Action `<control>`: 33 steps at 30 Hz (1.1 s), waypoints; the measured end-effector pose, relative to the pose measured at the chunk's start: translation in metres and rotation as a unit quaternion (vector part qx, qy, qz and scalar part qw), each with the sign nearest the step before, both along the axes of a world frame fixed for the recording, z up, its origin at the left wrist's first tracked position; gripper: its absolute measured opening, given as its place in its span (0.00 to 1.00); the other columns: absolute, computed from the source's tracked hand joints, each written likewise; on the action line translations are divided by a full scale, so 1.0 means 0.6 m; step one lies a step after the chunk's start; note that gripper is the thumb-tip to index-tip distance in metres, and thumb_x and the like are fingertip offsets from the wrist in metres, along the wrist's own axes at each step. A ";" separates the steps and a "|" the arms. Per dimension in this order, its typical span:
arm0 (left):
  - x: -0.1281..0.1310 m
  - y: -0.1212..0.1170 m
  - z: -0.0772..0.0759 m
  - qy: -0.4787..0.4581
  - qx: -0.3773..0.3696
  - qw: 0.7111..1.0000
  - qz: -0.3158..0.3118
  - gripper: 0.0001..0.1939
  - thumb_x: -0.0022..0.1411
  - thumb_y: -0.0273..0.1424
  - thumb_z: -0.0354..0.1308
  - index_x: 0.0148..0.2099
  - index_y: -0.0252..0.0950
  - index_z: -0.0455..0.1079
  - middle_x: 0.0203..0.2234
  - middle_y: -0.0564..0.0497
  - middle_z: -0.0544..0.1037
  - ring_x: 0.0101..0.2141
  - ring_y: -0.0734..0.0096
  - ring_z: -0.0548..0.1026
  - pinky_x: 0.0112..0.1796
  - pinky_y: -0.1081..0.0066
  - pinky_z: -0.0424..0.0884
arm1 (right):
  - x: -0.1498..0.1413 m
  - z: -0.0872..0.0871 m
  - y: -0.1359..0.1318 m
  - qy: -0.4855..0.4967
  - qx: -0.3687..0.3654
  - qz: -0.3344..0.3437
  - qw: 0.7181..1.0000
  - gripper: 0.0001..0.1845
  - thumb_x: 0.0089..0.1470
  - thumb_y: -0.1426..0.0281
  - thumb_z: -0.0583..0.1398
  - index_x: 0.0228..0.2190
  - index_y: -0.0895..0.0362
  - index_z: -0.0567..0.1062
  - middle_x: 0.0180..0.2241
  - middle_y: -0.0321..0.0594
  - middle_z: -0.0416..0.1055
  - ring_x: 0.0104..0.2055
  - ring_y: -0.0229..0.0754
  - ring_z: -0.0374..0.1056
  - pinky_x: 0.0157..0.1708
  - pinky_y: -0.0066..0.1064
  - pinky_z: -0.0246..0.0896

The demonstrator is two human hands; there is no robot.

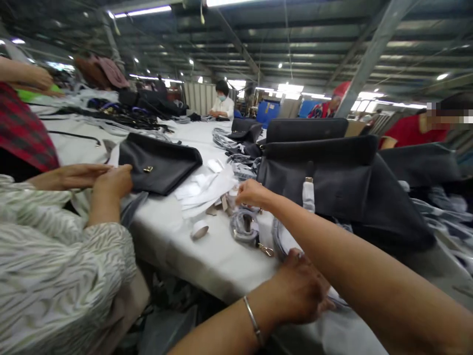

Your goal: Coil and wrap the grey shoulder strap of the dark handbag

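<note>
My left hand (301, 286), with a silver bangle at the wrist, is closed around a plastic-wrapped strap coil (280, 237) near the table's front edge; its fingers are partly hidden. Across and above it reaches my right arm. My right hand (253, 193) is closed over small tags and papers (224, 201), and what its fingers pinch is hidden. Just below lies another wrapped strap coil (242, 226) with a gold clasp (266, 250). A black bag (321, 187) with a wrapped buckle tab stands right behind my forearm.
To the left, a co-worker's hands (111, 182) hold a black bag (160, 165) with a gold lock. White paper sheets (207, 190) and a tape roll (199, 230) lie on the white table (177, 231). More wrapped straps (240, 160) are behind. Other people work farther off.
</note>
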State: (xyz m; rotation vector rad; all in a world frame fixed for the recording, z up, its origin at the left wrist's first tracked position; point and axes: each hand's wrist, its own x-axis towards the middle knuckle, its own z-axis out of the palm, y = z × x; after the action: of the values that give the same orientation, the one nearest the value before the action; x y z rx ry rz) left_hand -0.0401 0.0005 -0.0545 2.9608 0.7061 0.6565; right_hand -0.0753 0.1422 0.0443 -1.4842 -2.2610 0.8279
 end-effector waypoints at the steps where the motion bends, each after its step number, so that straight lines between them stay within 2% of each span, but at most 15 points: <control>1: 0.000 -0.002 0.001 -0.007 -0.008 1.000 0.012 0.18 0.66 0.42 0.52 0.47 0.33 0.69 0.47 0.39 0.72 0.49 0.51 0.68 0.48 0.53 0.64 | 0.009 0.008 -0.006 0.026 -0.006 -0.006 1.000 0.11 0.40 0.78 0.64 0.18 0.59 0.66 0.17 0.34 0.65 0.23 0.38 0.67 0.25 0.29 0.63; 4: 0.009 -0.006 0.004 -0.022 -0.021 0.999 0.022 0.18 0.64 0.44 0.53 0.45 0.33 0.69 0.43 0.42 0.74 0.46 0.54 0.68 0.49 0.55 0.63 | 0.057 0.029 -0.038 0.118 -0.009 -0.022 0.993 0.08 0.41 0.78 0.60 0.23 0.58 0.64 0.18 0.32 0.66 0.21 0.33 0.64 0.22 0.25 0.61; 6: 0.014 -0.007 0.004 -0.022 -0.022 0.999 0.021 0.18 0.63 0.44 0.55 0.44 0.33 0.69 0.41 0.43 0.74 0.45 0.55 0.69 0.49 0.56 0.62 | 0.097 0.034 -0.066 0.210 -0.002 -0.023 0.977 0.08 0.41 0.76 0.61 0.24 0.58 0.65 0.19 0.31 0.67 0.21 0.32 0.63 0.22 0.24 0.60; 9: 0.014 -0.007 0.004 -0.019 -0.045 0.999 0.023 0.18 0.62 0.44 0.56 0.45 0.35 0.69 0.40 0.44 0.74 0.45 0.55 0.69 0.48 0.57 0.62 | 0.175 0.027 -0.126 0.302 0.090 -0.023 0.949 0.07 0.43 0.71 0.63 0.26 0.59 0.70 0.22 0.34 0.70 0.24 0.33 0.65 0.25 0.25 0.62; 11: 0.014 -0.008 0.007 -0.019 -0.062 0.998 0.027 0.18 0.62 0.43 0.58 0.47 0.36 0.69 0.40 0.45 0.74 0.45 0.56 0.69 0.49 0.57 0.61 | 0.242 0.018 -0.185 0.266 0.206 -0.031 0.941 0.05 0.48 0.69 0.63 0.27 0.58 0.73 0.27 0.37 0.74 0.29 0.37 0.70 0.31 0.28 0.66; 14: 0.017 -0.011 0.013 -0.023 -0.071 0.997 0.024 0.16 0.61 0.40 0.59 0.49 0.38 0.70 0.40 0.46 0.73 0.46 0.58 0.68 0.50 0.58 0.60 | 0.355 -0.001 -0.302 0.137 0.372 -0.044 0.917 0.03 0.53 0.72 0.60 0.28 0.55 0.74 0.32 0.39 0.77 0.35 0.39 0.73 0.38 0.31 0.69; 16: 0.019 -0.011 0.014 -0.025 -0.074 0.997 0.020 0.16 0.62 0.38 0.59 0.51 0.39 0.70 0.41 0.47 0.73 0.46 0.59 0.68 0.50 0.59 0.59 | 0.424 -0.019 -0.379 0.056 0.440 -0.067 0.893 0.05 0.53 0.75 0.59 0.30 0.53 0.74 0.33 0.38 0.78 0.36 0.39 0.74 0.39 0.31 0.70; 18: 0.022 -0.010 0.012 -0.024 -0.076 0.997 0.021 0.16 0.63 0.37 0.58 0.52 0.39 0.69 0.41 0.47 0.73 0.46 0.59 0.68 0.50 0.59 0.59 | 0.485 -0.046 -0.441 0.001 0.462 -0.094 0.882 0.07 0.53 0.76 0.59 0.31 0.52 0.74 0.34 0.39 0.78 0.36 0.39 0.74 0.39 0.32 0.71; 20: 0.025 -0.007 0.008 -0.022 -0.072 0.997 0.025 0.16 0.63 0.37 0.57 0.52 0.38 0.70 0.41 0.46 0.73 0.46 0.59 0.68 0.51 0.59 0.59 | 0.534 -0.078 -0.481 -0.044 0.427 -0.103 0.897 0.09 0.53 0.77 0.57 0.31 0.53 0.74 0.35 0.40 0.77 0.38 0.39 0.74 0.40 0.32 0.71; 22: 0.027 -0.004 0.003 -0.016 -0.067 0.997 0.028 0.17 0.64 0.37 0.56 0.52 0.38 0.70 0.41 0.46 0.73 0.46 0.58 0.67 0.51 0.58 0.59 | 0.572 -0.106 -0.502 -0.083 0.334 -0.100 0.934 0.13 0.53 0.79 0.53 0.31 0.54 0.75 0.37 0.40 0.77 0.41 0.39 0.73 0.41 0.32 0.70; 24: 0.028 -0.003 0.001 -0.004 -0.063 0.998 0.031 0.17 0.65 0.38 0.55 0.53 0.38 0.70 0.41 0.46 0.74 0.46 0.58 0.67 0.51 0.58 0.58 | 0.596 -0.122 -0.508 -0.105 0.243 -0.109 0.958 0.16 0.52 0.80 0.51 0.31 0.53 0.77 0.39 0.38 0.77 0.43 0.39 0.72 0.44 0.32 0.69; 27: 0.029 -0.003 0.002 0.010 -0.060 0.997 0.037 0.16 0.65 0.38 0.54 0.53 0.38 0.70 0.41 0.46 0.74 0.46 0.59 0.67 0.51 0.58 0.58 | 0.607 -0.114 -0.495 -0.092 0.209 -0.218 0.949 0.14 0.54 0.75 0.53 0.33 0.53 0.77 0.38 0.38 0.77 0.41 0.40 0.73 0.45 0.34 0.67; 29: 0.030 -0.005 0.003 0.011 -0.056 0.998 0.040 0.17 0.65 0.38 0.54 0.53 0.38 0.70 0.41 0.46 0.73 0.46 0.59 0.67 0.51 0.59 0.59 | 0.598 -0.098 -0.470 -0.102 0.183 -0.308 0.928 0.13 0.56 0.65 0.55 0.38 0.53 0.76 0.36 0.39 0.77 0.37 0.42 0.73 0.40 0.36 0.66; 30: 0.030 -0.005 0.004 0.011 -0.054 0.998 0.040 0.17 0.65 0.38 0.54 0.53 0.37 0.70 0.41 0.46 0.73 0.46 0.59 0.67 0.51 0.59 0.59 | 0.589 -0.091 -0.455 -0.122 0.156 -0.333 0.922 0.16 0.56 0.59 0.55 0.40 0.54 0.75 0.36 0.40 0.77 0.37 0.44 0.73 0.38 0.36 0.65; 33: 0.031 -0.004 0.003 0.006 -0.047 0.998 0.038 0.17 0.65 0.38 0.54 0.52 0.37 0.70 0.41 0.46 0.73 0.45 0.59 0.67 0.50 0.59 0.59 | 0.559 -0.084 -0.403 -0.202 0.068 -0.312 0.926 0.24 0.49 0.51 0.60 0.40 0.55 0.74 0.39 0.44 0.75 0.38 0.47 0.71 0.33 0.34 0.60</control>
State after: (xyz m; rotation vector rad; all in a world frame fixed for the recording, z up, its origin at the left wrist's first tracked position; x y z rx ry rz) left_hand -0.0213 -0.0020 -0.0526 2.8674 0.8287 0.5924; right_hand 0.2600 -0.0999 -0.0062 -2.2746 -1.8222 0.1798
